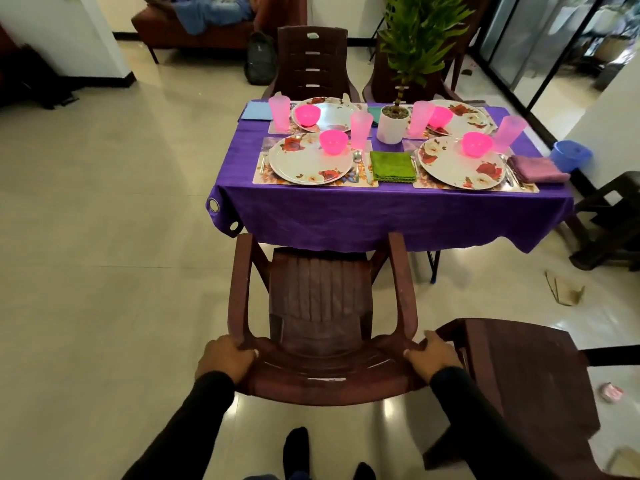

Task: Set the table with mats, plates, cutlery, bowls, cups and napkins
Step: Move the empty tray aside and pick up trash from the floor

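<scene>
My left hand (225, 358) and right hand (433, 356) clamp the brown plastic armchair's (322, 306) backrest. It faces the purple-clothed table (381, 213).

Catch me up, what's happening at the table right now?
A person grips the back of a brown plastic chair with the left hand and the right hand, at the near side of the table. The purple-clothed table looks laid: four floral plates on mats, each with a pink bowl and a pink cup beside it. A green napkin and a purple napkin lie by the near plates. A potted plant stands mid-table.
</scene>
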Demonstrator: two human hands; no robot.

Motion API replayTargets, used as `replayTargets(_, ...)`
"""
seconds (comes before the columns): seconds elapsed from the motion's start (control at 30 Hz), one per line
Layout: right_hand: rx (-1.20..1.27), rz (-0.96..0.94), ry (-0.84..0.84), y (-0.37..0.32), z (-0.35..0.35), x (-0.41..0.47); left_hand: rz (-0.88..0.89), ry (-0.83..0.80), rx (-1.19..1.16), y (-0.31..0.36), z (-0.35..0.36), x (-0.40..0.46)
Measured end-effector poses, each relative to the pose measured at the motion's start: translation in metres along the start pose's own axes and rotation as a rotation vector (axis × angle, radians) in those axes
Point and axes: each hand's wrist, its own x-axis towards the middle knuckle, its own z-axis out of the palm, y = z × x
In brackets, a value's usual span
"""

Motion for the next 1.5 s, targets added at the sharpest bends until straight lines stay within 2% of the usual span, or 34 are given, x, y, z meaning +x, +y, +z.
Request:
replayTargets(0.07, 0.148, 0.073, 0.022, -0.001, -0.002, 0.006, -0.093, -0.056, -0.118, -0.003, -0.003, 0.011)
replayTargets(0.17, 0.166, 0.103, 0.065, 0.001, 0.002, 0.012, -0.131, -0.062, -0.148, -0.005, -0.006, 0.019)
replayTargets(0.57, 0.180, 0.084, 0.043, -0.015, 0.026, 0.009, -0.126, 0.024, -0.145, -0.010, -0.025, 0.033)
replayTargets(0.97, -0.113, 0.006, 0.022, -0.032, 0.028, -0.001, -0.036, 0.022, -0.029, -0.013, -0.021, 0.040)
replayTargets(1.23, -0.128, 0.006, 0.042, -0.029, 0.029, 0.000, -0.021, 0.008, -0.001, -0.013, -0.023, 0.037)
replayTargets(1.33, -0.118, -0.004, 0.056, -0.028, 0.031, -0.004, 0.018, 0.034, 0.077, -0.009, -0.024, 0.030)
replayTargets(1.5, -0.352, -0.253, 0.306, -0.033, 0.028, -0.021, 0.267, 0.257, 0.155, -0.003, -0.018, 0.012)
